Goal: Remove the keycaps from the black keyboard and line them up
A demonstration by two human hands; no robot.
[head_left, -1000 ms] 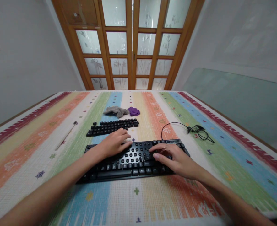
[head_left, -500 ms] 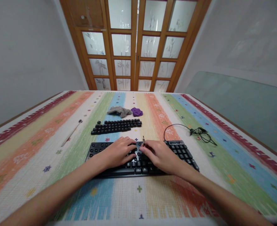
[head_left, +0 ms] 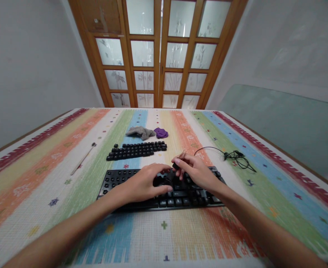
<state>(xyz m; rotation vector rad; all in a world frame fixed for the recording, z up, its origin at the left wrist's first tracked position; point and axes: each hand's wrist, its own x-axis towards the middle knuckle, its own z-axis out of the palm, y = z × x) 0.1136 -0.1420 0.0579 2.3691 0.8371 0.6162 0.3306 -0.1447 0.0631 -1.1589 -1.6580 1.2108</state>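
Note:
A black keyboard (head_left: 150,204) lies in front of me, with bare key sockets on its left part and keycaps along its front and right. My left hand (head_left: 148,182) rests over its middle, thumb and fingers apart, nothing visible between them. Just above the keyboard, my right hand (head_left: 196,171) pinches a small black keycap (head_left: 176,165). A thin brownish tool (head_left: 182,154) sticks up from the same fingers; its kind is not clear. Both hands hide part of the keys below.
Rows of removed keycaps (head_left: 136,150) lie behind the keyboard. Beyond them sit a grey cloth (head_left: 140,132) and a purple cloth (head_left: 161,133). A slim brush (head_left: 83,158) lies left, and a coiled black cable (head_left: 239,158) right, on the striped tablecloth (head_left: 164,238).
My right hand has lifted off the keys and turned, and a black keycap now shows in its fingers. My left fingers have drawn back slightly, with the thumb spread wider.

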